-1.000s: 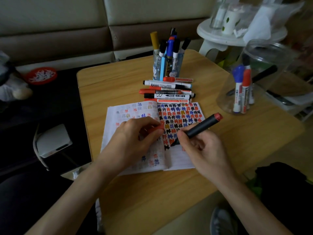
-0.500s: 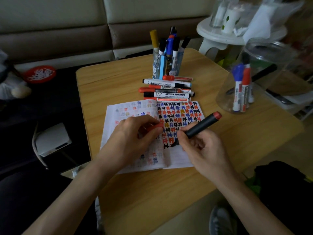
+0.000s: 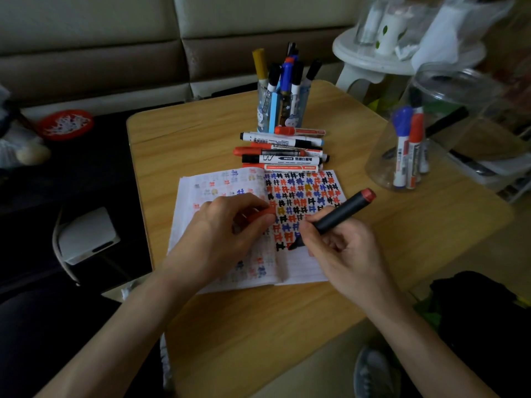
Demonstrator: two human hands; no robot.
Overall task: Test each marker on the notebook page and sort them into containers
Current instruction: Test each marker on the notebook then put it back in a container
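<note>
An open notebook [image 3: 304,265] lies on the wooden table [image 3: 258,334], its right page covered with red, blue and black marks. My right hand [image 3: 342,251] grips a black marker with a red end [image 3: 342,211], tip down on the right page. My left hand [image 3: 221,234] rests on the left page and pinches the marker's red cap [image 3: 258,216]. Several loose markers [image 3: 281,152] lie in a pile behind the notebook. A pen cup [image 3: 283,110] full of markers stands behind them. A clear jar [image 3: 448,133] at the right holds several markers.
A white stool [image 3: 370,61] with bottles and plastic stands beyond the table's far right corner. A sofa runs along the back. On the left sit a white box [image 3: 86,237] and a red bowl [image 3: 66,124] on a dark surface.
The marker tip has shifted slightly down the right page, with my right hand following. My left hand keeps its place, cap still pinched.
</note>
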